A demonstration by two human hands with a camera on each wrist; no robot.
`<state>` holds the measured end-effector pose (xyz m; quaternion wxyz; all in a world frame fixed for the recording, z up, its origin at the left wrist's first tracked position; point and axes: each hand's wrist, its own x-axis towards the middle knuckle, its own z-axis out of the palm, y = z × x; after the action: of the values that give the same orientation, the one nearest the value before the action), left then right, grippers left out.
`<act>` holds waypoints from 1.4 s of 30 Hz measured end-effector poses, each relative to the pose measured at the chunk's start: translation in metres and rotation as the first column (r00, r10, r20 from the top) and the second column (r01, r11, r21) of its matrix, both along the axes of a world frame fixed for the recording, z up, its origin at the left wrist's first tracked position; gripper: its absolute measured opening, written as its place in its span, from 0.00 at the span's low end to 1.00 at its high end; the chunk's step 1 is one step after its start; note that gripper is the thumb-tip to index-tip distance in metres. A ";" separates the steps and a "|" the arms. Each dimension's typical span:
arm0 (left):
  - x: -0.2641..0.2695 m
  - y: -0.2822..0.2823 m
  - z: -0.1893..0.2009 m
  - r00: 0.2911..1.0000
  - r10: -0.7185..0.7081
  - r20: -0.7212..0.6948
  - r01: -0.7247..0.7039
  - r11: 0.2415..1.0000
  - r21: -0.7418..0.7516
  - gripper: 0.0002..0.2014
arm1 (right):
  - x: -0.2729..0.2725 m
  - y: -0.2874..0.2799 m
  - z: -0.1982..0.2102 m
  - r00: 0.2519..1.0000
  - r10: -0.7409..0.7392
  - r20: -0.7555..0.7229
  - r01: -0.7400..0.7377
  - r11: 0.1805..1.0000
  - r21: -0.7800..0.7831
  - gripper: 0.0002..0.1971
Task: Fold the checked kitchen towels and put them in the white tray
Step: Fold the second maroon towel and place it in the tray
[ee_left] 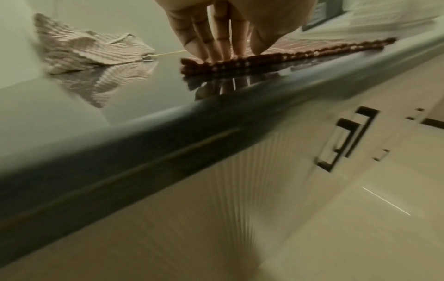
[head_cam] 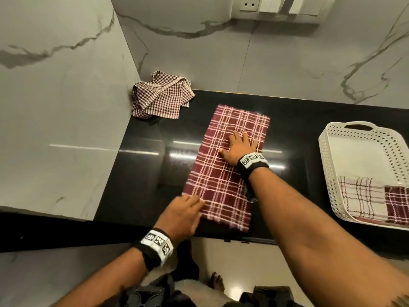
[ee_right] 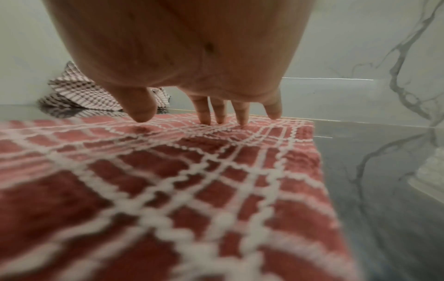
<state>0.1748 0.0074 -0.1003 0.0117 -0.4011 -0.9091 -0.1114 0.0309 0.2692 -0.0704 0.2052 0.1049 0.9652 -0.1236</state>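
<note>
A maroon checked towel [head_cam: 223, 173] lies folded into a long strip on the black counter [head_cam: 141, 169], running from the front edge toward the wall. My right hand [head_cam: 238, 148] presses flat on its middle, fingers [ee_right: 242, 116] spread and straight on the towel [ee_right: 168, 190]. My left hand [head_cam: 184, 212] rests on the towel's near left corner; its straight fingertips [ee_left: 217, 51] touch the towel edge [ee_left: 264, 55]. A crumpled small-checked towel [head_cam: 161, 96] sits in the back left corner. The white tray [head_cam: 332, 173] at right holds folded checked towels [head_cam: 374, 198].
Marble wall panels close off the counter at the left and back. The small-checked towel [ee_left: 91, 49] [ee_right: 79, 93] lies against the left wall. Cabinet handles [ee_left: 346, 138] sit below the counter's front edge. A wall socket [head_cam: 249, 4] is high on the back wall.
</note>
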 end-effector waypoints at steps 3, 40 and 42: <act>0.003 0.005 0.001 0.992 -0.102 0.067 0.100 0.994 0.043 0.20 | 0.002 0.001 0.003 1.000 0.004 0.016 -0.004 1.000 0.023 0.36; 0.085 -0.037 0.052 0.696 0.146 0.703 -0.179 0.983 -0.027 0.11 | 0.340 0.029 0.019 0.984 0.079 -0.158 -0.134 0.917 -0.376 0.04; 0.080 -0.047 0.074 0.604 0.146 0.784 -0.142 0.987 -0.075 0.10 | 0.340 0.032 0.044 0.999 0.039 -0.017 -0.042 0.835 -0.549 0.05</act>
<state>0.2549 -0.0393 -0.0265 -0.3795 -0.2375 -0.8518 -0.2722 0.3708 0.3012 -0.0268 0.2265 0.0209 0.8920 -0.3907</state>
